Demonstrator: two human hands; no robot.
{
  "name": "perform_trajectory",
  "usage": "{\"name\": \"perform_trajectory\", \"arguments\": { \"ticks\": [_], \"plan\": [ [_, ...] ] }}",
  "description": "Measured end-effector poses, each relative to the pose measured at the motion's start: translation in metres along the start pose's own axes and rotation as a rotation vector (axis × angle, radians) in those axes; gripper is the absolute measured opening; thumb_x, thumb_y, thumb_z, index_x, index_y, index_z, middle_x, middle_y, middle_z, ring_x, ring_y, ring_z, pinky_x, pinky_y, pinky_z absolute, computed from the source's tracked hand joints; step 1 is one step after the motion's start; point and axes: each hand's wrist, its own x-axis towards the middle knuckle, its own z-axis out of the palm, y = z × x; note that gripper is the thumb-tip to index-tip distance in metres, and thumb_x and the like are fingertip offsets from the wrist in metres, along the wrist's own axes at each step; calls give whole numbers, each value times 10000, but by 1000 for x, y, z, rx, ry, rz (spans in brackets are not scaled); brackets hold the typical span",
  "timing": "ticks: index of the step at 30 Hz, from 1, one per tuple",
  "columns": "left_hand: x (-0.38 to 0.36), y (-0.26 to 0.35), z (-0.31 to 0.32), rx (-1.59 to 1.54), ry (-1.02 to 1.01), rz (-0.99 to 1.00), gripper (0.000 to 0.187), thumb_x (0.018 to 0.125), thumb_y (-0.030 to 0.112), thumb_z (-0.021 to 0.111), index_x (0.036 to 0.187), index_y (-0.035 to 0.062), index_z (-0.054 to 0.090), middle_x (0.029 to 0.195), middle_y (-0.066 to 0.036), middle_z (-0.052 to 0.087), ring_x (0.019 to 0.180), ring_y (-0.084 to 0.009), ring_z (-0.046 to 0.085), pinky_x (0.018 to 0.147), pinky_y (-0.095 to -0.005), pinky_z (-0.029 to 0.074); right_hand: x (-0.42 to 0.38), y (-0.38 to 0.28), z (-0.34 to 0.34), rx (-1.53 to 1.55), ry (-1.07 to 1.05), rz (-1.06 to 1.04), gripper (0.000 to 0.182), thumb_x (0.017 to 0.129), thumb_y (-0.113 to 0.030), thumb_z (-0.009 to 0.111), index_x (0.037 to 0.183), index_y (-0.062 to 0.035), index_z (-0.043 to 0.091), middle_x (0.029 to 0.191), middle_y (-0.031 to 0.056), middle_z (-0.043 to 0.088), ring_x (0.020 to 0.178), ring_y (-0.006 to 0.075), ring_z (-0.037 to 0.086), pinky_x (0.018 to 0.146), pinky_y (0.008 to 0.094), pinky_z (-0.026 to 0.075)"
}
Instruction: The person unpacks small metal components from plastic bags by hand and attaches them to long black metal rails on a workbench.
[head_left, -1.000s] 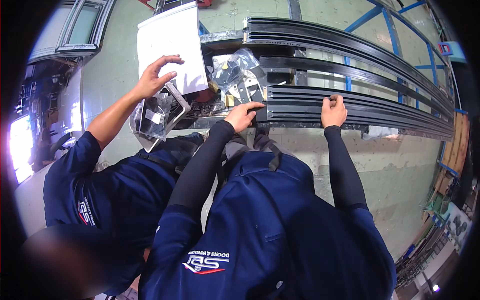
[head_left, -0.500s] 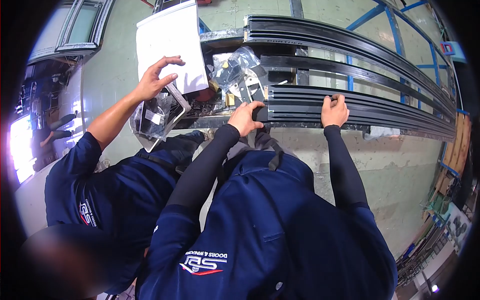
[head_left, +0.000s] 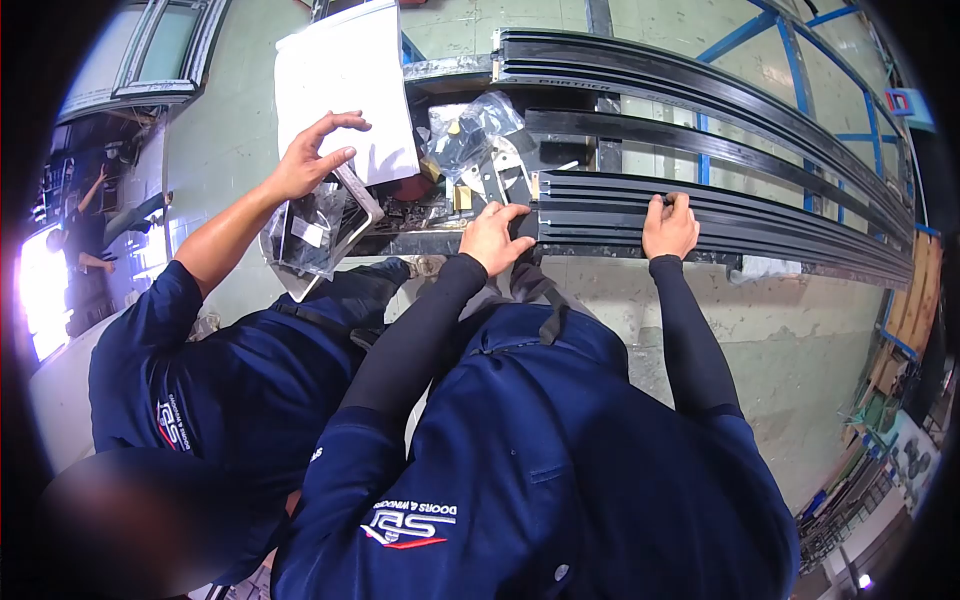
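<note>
My left hand point(head_left: 494, 238) is at the left end of the near black profile point(head_left: 620, 208), its thumb and forefinger closed on a small dark piece there. Over the same profile, farther right, my right hand point(head_left: 671, 226) has its fingers curled together at the front edge; what they hold, if anything, is too small to make out. Behind lie a narrower dark bar point(head_left: 690, 135) and another long black profile point(head_left: 640, 72). Left of the profiles are clear plastic bags point(head_left: 470, 135) and a pale round-edged metal part point(head_left: 508, 160).
A co-worker's hand point(head_left: 318, 155) hovers over white paper sheets point(head_left: 345, 85) at the left. Below it sits a bag of parts point(head_left: 312, 235) beside a light metal frame. Blue rack bars point(head_left: 790, 65) stand behind. Another person point(head_left: 95, 235) is far left.
The small dark piece at my left hand is less visible, and the view has shifted slightly. At far left, the distant person has changed posture. My right hand stays at the profile.
</note>
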Motion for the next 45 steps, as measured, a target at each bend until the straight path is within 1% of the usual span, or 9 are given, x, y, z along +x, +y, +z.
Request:
{"name": "perform_trajectory", "arguments": {
  "ticks": [9,15,19,23,29,30,35,40,45],
  "plan": [
    [6,0,-1,-79,-22,14,502,807,293,851,1253,129,691,1049,-147,620,1045,-348,640,905,-432,520,-1,-1,4,-6,48,-27,199,916,-300,676,980,-117,629,711,31,616,789,278,624,783,432,425],
    [10,-10,18,-43,46,68,533,814,369,765,1222,34,691,1230,-212,663,1209,-378,593,1049,-477,488,8,-42,-34,-249,-190,169,351,911,-463,637,1025,-148,743,1067,140,745,972,422,711,820,538,548],
    [-2,9,5,-132,23,-123,444,845,342,763,1236,185,624,1162,-192,578,1036,-428,648,909,-485,536,0,7,8,-57,-60,47,317,980,-399,596,1084,-106,652,906,134,723,899,376,683,816,500,492],
    [4,7,7,-239,-29,-106,446,841,263,767,1236,144,599,1177,-209,572,1097,-450,626,952,-508,519,-1,20,15,-94,-8,-8,311,986,-394,593,1056,-92,623,789,99,658,816,336,655,756,478,460],
    [12,-5,14,-57,-72,66,408,865,243,749,1194,31,634,1161,-225,594,1154,-422,555,1003,-481,477,12,-52,-34,-323,-207,199,347,906,-451,600,1008,-131,686,1005,186,738,933,452,706,819,551,546],
    [10,-8,24,-36,-22,83,400,885,232,737,1225,54,628,1189,-209,577,1138,-420,562,984,-480,488,8,-36,-22,-230,-43,121,343,874,-432,636,869,-90,663,868,196,731,850,439,706,738,575,525],
    [9,-1,2,-183,-114,28,468,889,167,730,1333,118,592,1167,-174,549,1044,-350,621,937,-398,517,0,-6,5,-39,51,31,212,905,-326,662,979,-129,646,768,34,660,859,283,650,825,445,433],
    [3,-15,-17,-625,-99,-316,841,990,324,709,1627,174,182,1431,-222,518,833,-195,682,632,-324,572,0,-4,7,-18,58,6,221,909,-312,664,990,-107,641,762,41,653,827,280,643,811,438,432],
    [-22,-43,-22,-408,71,-166,896,886,327,816,1591,106,308,1389,-201,541,1165,-309,621,887,-397,555,-1,-4,6,-19,57,2,217,907,-305,668,989,-106,638,761,40,652,821,275,642,806,436,431]
  ]
}}
